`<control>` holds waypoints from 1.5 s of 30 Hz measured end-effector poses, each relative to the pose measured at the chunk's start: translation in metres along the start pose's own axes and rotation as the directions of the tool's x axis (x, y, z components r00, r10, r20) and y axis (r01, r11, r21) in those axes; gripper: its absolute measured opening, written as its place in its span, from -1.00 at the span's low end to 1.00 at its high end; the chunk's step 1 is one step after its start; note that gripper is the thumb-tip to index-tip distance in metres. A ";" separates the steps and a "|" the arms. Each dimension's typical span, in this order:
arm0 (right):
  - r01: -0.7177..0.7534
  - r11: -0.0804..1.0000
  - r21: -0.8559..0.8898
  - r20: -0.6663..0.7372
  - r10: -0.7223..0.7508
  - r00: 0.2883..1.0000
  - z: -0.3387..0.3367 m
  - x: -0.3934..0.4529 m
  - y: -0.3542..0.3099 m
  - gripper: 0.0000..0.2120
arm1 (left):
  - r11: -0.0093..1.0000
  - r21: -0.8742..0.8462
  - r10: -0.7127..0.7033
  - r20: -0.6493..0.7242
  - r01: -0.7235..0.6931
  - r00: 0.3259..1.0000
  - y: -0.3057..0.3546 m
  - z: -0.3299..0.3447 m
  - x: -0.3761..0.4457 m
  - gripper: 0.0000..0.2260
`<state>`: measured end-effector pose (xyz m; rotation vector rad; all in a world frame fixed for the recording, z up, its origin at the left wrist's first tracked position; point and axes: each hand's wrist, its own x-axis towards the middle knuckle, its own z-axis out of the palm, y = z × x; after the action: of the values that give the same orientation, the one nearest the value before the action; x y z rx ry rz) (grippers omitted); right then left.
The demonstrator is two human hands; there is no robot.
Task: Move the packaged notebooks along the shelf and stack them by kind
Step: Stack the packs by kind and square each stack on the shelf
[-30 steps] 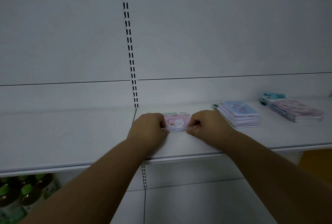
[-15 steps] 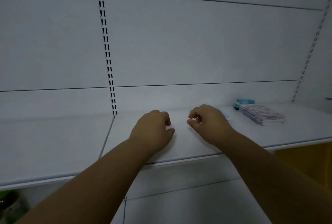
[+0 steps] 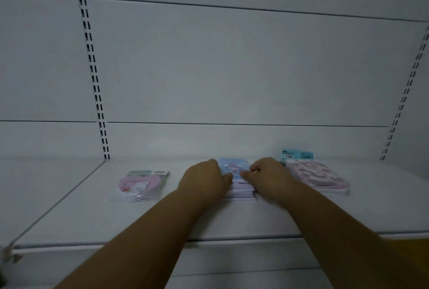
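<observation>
The blue notebook stack [image 3: 236, 173] is sitting mid-shelf, its long axis running front to back, short edge facing the person. The left hand [image 3: 204, 178] and right hand [image 3: 269, 176] are clamping its sides, likely to carry it whole. The pink heart pack [image 3: 140, 184] is lying apart leftward, the pink stack [image 3: 318, 176] just right, on the shelf [image 3: 232, 219].

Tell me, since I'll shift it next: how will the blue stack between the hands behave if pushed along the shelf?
The blue stack is several thin packs with glossy wrap, so upper ones may slide off the lower. It lies flat and low, so tipping seems unlikely. The left hand and right hand flank it, which should keep it square on the smooth shelf.
</observation>
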<state>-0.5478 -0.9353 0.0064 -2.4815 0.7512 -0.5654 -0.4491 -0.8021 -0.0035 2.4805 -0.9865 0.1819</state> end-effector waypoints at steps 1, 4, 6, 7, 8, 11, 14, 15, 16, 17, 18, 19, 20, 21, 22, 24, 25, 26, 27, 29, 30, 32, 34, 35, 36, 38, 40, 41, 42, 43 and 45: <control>0.007 1.000 0.028 -0.004 -0.007 1.000 0.002 0.000 0.002 -0.63 | 0.998 -0.046 -0.048 -0.006 0.048 0.999 0.002 0.002 0.001 -0.58; 0.003 0.993 0.114 -0.040 0.002 0.999 0.005 0.001 0.004 -0.69 | 0.953 -0.247 -0.177 0.021 0.177 0.984 0.006 0.002 0.000 -0.52; -0.011 0.978 0.209 -0.039 0.020 0.999 0.007 0.001 0.005 -0.78 | 0.884 -0.401 -0.235 0.062 0.240 0.970 0.008 0.001 -0.002 -0.45; -0.034 0.961 0.273 -0.034 0.045 0.998 0.008 0.001 0.004 -0.79 | 0.834 -0.483 -0.260 0.085 0.268 0.962 0.008 0.000 -0.003 -0.40; -0.066 0.936 0.346 -0.024 0.080 0.997 0.010 0.000 0.005 -0.74 | 0.778 -0.555 -0.283 0.108 0.293 0.953 0.008 -0.001 -0.005 -0.34; -0.152 0.824 0.546 0.026 0.164 0.986 0.013 -0.001 0.005 -0.53 | 0.618 -0.708 -0.341 0.148 0.341 0.928 0.006 -0.004 -0.007 -0.25; -0.191 0.708 0.680 0.118 0.152 0.981 0.014 -0.003 0.002 -0.50 | 0.476 -0.816 -0.304 0.196 0.327 0.932 0.002 -0.008 -0.010 -0.25; -0.190 0.689 0.699 0.128 0.141 0.982 0.015 -0.004 0.000 -0.56 | 0.454 -0.835 -0.274 0.201 0.310 0.941 -0.001 -0.010 -0.011 -0.25; -0.184 0.680 0.710 0.124 0.136 0.983 0.015 -0.004 -0.002 -0.65 | 0.454 -0.843 -0.242 0.195 0.289 0.951 -0.004 -0.011 -0.012 -0.26; -0.165 0.675 0.719 0.109 0.126 0.986 0.015 -0.005 -0.004 -0.70 | 0.467 -0.845 -0.203 0.185 0.261 0.961 -0.007 -0.012 -0.014 -0.27; -0.132 0.672 0.729 0.086 0.102 0.991 0.015 -0.005 -0.005 -0.71 | 0.494 -0.839 -0.158 0.170 0.227 0.973 -0.009 -0.013 -0.016 -0.30; -0.093 0.668 0.738 0.060 0.073 0.996 0.014 -0.006 -0.007 -0.70 | 0.526 -0.829 -0.113 0.154 0.191 0.982 -0.011 -0.014 -0.019 -0.35; -0.058 0.668 0.742 0.034 0.049 0.998 0.013 -0.007 -0.009 -0.69 | 0.546 -0.823 -0.082 0.136 0.159 0.987 -0.011 -0.014 -0.022 -0.41; -0.030 0.667 0.744 0.012 0.032 0.999 0.012 -0.010 -0.011 -0.69 | 0.545 -0.827 -0.077 0.116 0.139 0.990 -0.011 -0.015 -0.025 -0.48; -0.013 0.669 0.743 -0.001 0.021 1.000 0.013 -0.013 -0.014 -0.69 | 0.536 -0.835 -0.087 0.091 0.124 0.992 -0.010 -0.016 -0.028 -0.54; 0.000 0.681 0.732 -0.013 0.014 1.000 0.016 -0.018 -0.016 -0.69 | 0.545 -0.835 -0.106 0.019 0.074 0.994 -0.006 -0.015 -0.030 -0.63; 0.009 0.679 0.734 -0.025 0.014 1.000 0.018 -0.021 -0.018 -0.69 | 0.539 -0.841 -0.098 -0.015 0.040 0.995 -0.002 -0.014 -0.032 -0.68; 0.024 0.658 0.753 -0.043 0.013 0.999 0.020 -0.023 -0.019 -0.69 | 0.495 -0.869 -0.080 -0.035 0.009 0.996 0.003 -0.013 -0.034 -0.73; 0.037 0.604 0.796 -0.057 0.015 0.998 0.023 -0.027 -0.021 -0.68 | 0.409 -0.913 -0.059 -0.029 -0.002 0.998 0.008 -0.011 -0.037 -0.76; 0.044 0.460 0.887 -0.055 0.010 0.998 0.029 -0.035 -0.025 -0.67 | 0.250 -0.968 -0.026 0.000 0.007 1.000 0.014 -0.007 -0.046 -0.77; 0.040 0.419 0.907 -0.050 0.012 0.999 0.032 -0.038 -0.026 -0.68 | 0.229 -0.973 -0.020 0.005 0.010 1.000 0.015 -0.005 -0.049 -0.76; 0.008 0.398 0.917 -0.019 0.023 1.000 0.035 -0.042 -0.028 -0.72 | 0.236 -0.972 0.002 0.019 0.017 1.000 0.012 -0.005 -0.053 -0.72; -0.022 0.381 0.924 0.007 0.042 0.999 0.034 -0.042 -0.028 -0.78 | 0.258 -0.965 0.024 0.044 0.036 0.999 0.008 -0.009 -0.052 -0.71; -0.032 0.362 0.932 0.018 0.041 0.999 0.033 -0.040 -0.028 -0.81 | 0.291 -0.956 0.044 0.055 0.040 0.997 0.006 -0.011 -0.051 -0.70; -0.041 0.355 0.934 0.031 0.034 0.999 0.032 -0.038 -0.027 -0.82 | 0.335 -0.941 0.064 0.065 0.040 0.996 0.005 -0.013 -0.051 -0.70; -0.047 0.399 0.916 0.041 0.022 0.999 0.030 -0.037 -0.027 -0.79 | 0.400 -0.916 0.096 0.058 0.015 0.994 0.004 -0.015 -0.052 -0.68; -0.045 0.458 0.888 0.051 0.000 0.999 0.030 -0.037 -0.026 -0.74 | 0.423 -0.906 0.124 0.059 0.001 0.991 0.003 -0.016 -0.052 -0.68; -0.051 0.473 0.880 0.066 -0.016 0.998 0.030 -0.037 -0.025 -0.72 | 0.420 -0.907 0.136 0.073 0.009 0.988 0.002 -0.016 -0.052 -0.68; -0.055 0.507 0.860 0.087 -0.038 0.995 0.029 -0.036 -0.022 -0.72 | 0.424 -0.905 0.142 0.092 0.023 0.986 0.001 -0.016 -0.052 -0.68; -0.053 0.577 0.815 0.109 -0.063 0.992 0.025 -0.035 -0.019 -0.72 | 0.448 -0.893 0.142 0.114 0.039 0.983 -0.002 -0.017 -0.051 -0.69; -0.016 0.752 0.659 0.170 -0.128 0.977 0.017 -0.032 -0.010 -0.69 | 0.566 -0.822 0.142 0.168 0.059 0.976 -0.009 -0.021 -0.049 -0.70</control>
<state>-0.5599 -0.9038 -0.0093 -1.8560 0.3081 -0.4764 -0.4779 -0.7564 -0.0019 1.5963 -0.9156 -0.4691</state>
